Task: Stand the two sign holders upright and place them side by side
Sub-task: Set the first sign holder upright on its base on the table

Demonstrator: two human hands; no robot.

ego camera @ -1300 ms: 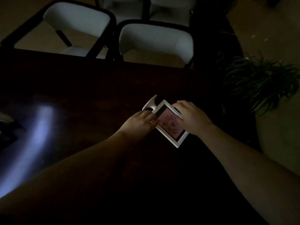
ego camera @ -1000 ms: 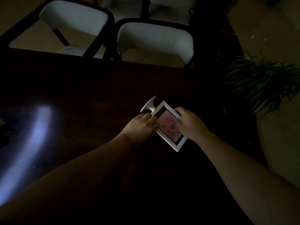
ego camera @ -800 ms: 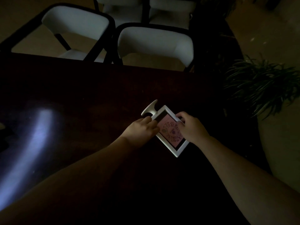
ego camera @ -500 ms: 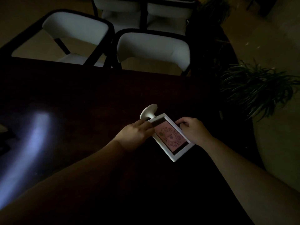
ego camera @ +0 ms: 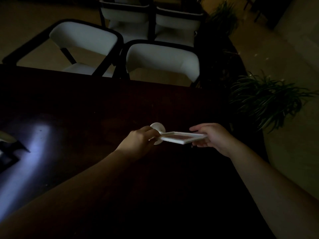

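Observation:
One white-framed sign holder (ego camera: 183,137) with a pink card and a round white base is lifted off the dark table (ego camera: 103,107), seen almost edge-on, its base pointing left. My left hand (ego camera: 138,141) grips it at the stem next to the base. My right hand (ego camera: 212,137) holds the frame's far right end, fingers partly spread around it. A second sign holder is hidden in the dark; I cannot make one out.
Two white chairs with black frames (ego camera: 162,61) stand at the table's far edge, more behind them. A potted plant (ego camera: 265,99) is off the right end. A dark object (ego camera: 10,149) lies at the left edge beside a patch of reflected light.
The sign holder went from lying flat with its face up to being lifted and tipped nearly edge-on. My right hand slid from the frame's face to its right end.

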